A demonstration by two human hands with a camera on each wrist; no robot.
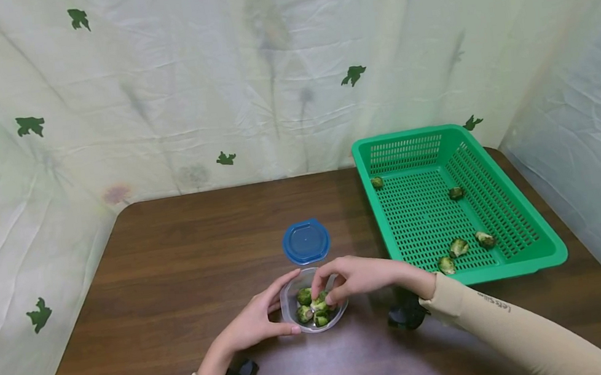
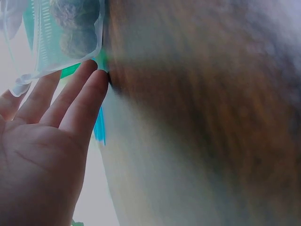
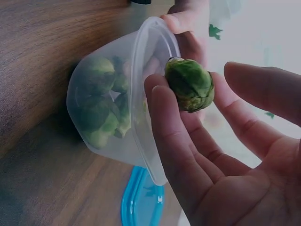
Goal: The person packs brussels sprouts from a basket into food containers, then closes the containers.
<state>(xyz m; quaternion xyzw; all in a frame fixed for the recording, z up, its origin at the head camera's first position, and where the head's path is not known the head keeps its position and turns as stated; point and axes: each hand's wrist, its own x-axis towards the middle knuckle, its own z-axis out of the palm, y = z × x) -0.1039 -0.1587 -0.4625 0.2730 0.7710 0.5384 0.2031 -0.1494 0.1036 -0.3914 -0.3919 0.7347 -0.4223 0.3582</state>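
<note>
My right hand (image 1: 344,278) is over a clear plastic container (image 1: 286,310). Its fingers hold a green Brussels sprout (image 3: 190,85), seen close up just outside the container's rim in the right wrist view. Several more Brussels sprouts (image 1: 304,314) lie inside the container. Along the container's left side, my left hand (image 1: 257,322) is spread, thumb toward the near edge and fingers toward the far edge. In the left wrist view its fingers (image 2: 82,106) look nearly straight, with the tips against the container wall.
A blue lid (image 1: 307,242) lies flat on the brown table (image 1: 191,255) just beyond the container. At the right stands a green slotted basket (image 1: 506,189) with several loose Brussels sprouts (image 1: 459,247) in it. Leaf-patterned curtains (image 1: 211,86) hang behind and beside the table.
</note>
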